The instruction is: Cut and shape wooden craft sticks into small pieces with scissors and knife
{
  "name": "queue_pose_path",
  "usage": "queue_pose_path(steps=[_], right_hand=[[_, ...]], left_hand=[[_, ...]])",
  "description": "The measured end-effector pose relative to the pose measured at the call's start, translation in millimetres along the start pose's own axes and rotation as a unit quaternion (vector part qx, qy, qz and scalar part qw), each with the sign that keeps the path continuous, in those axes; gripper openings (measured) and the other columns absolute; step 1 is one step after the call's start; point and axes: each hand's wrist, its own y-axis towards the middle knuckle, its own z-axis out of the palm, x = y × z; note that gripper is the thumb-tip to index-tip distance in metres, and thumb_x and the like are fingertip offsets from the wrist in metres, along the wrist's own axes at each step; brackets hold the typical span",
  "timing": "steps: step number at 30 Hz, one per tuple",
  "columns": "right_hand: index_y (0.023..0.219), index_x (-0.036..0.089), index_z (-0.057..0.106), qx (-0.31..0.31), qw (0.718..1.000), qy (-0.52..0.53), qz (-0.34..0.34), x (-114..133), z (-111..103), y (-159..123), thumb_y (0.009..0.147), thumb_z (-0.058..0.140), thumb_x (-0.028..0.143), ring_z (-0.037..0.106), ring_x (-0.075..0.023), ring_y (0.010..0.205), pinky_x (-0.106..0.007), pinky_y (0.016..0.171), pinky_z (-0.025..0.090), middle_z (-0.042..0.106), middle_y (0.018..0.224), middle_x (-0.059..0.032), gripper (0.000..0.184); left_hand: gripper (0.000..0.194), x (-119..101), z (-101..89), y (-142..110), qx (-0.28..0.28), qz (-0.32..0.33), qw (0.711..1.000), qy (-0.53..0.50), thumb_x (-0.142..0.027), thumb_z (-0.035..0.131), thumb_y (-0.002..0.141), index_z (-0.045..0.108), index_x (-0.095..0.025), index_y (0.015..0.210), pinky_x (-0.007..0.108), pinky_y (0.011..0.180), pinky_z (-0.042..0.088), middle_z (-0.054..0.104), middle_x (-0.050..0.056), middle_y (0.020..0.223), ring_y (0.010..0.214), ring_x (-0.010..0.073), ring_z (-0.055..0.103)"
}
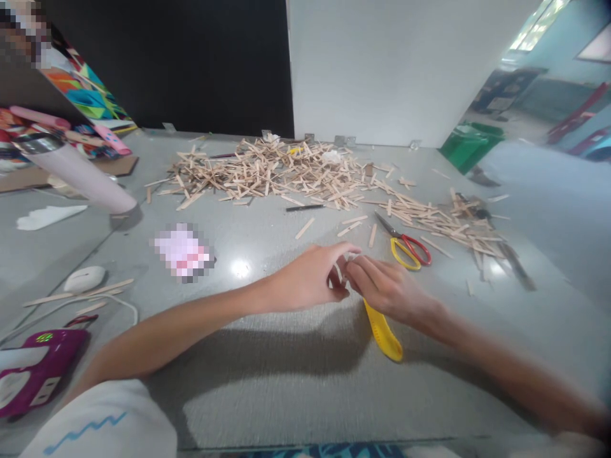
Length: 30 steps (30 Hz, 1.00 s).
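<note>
My left hand (317,277) and my right hand (384,283) meet above the middle of the table. The left fingers are curled, with their tips against the right fingertips. My right hand is closed in a pinch. Whatever lies between the fingertips is too small or hidden to make out. Below my right hand is a long yellow piece (386,337) with small dots along its edge, its upper end covered by the hand. Scissors (405,245) with red and yellow handles lie just beyond, blades pointing away. Several loose wooden sticks (351,229) lie in front of my hands.
A big heap of wooden sticks (267,172) spreads along the back, before an upright black and white panel (372,70). At left are a pink bottle (86,172), a white mouse (84,278) and a purple device (48,369). A green bin (472,145) stands beyond, right.
</note>
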Motion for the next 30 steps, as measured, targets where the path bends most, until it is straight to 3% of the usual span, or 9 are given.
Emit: queue_pose_path(steps=[8, 16, 23, 30], right_hand=[[0.095, 0.015, 0.064, 0.001, 1.0, -0.028, 0.006, -1.7, 2.0, 0.3, 0.109, 0.042, 0.001, 0.061, -0.0184, 0.065, -0.034, 0.059, 0.042, 0.068, 0.081, -0.005, 0.029], [0.107, 0.018, 0.065, -0.001, 0.983, 0.146, 0.113, -11.3, 2.6, -5.2, 0.118, 0.043, 0.019, 0.07, -0.017, 0.078, -0.029, 0.063, 0.044, 0.076, 0.095, -0.0065, 0.024], [0.104, 0.016, 0.071, -0.004, 0.987, 0.146, 0.062, -7.7, -1.7, -3.4, 0.114, 0.05, 0.015, 0.074, -0.0202, 0.082, -0.031, 0.068, 0.051, 0.079, 0.095, -0.0089, 0.023], [0.102, 0.016, 0.071, 0.021, 0.995, 0.088, 0.031, -6.5, -0.9, -6.4, 0.111, 0.048, 0.008, 0.071, -0.0188, 0.077, -0.031, 0.065, 0.048, 0.076, 0.088, -0.0061, 0.026]], left_hand=[[0.064, -0.6, -6.5, 1.3, 0.033, -0.01, 0.998, -0.056, -0.014, 0.082, 0.081, 0.062, -0.019, 0.141, 0.028, 0.072, 0.056, 0.078, 0.003, 0.1, 0.078, 0.0171, 0.075], [0.065, -4.0, -10.1, 0.1, 0.023, -0.018, 0.997, -0.066, -0.016, 0.08, 0.084, 0.058, -0.019, 0.145, 0.03, 0.075, 0.057, 0.076, 0.004, 0.101, 0.081, 0.0179, 0.075], [0.067, 0.0, -7.2, 1.1, 0.016, -0.018, 0.998, -0.051, -0.015, 0.08, 0.082, 0.058, -0.018, 0.145, 0.029, 0.073, 0.055, 0.075, 0.002, 0.095, 0.08, 0.0179, 0.073], [0.069, 0.9, -4.9, 1.0, 0.019, -0.019, 0.999, -0.042, -0.014, 0.078, 0.082, 0.057, -0.016, 0.148, 0.028, 0.072, 0.054, 0.079, 0.004, 0.103, 0.079, 0.0166, 0.074]])
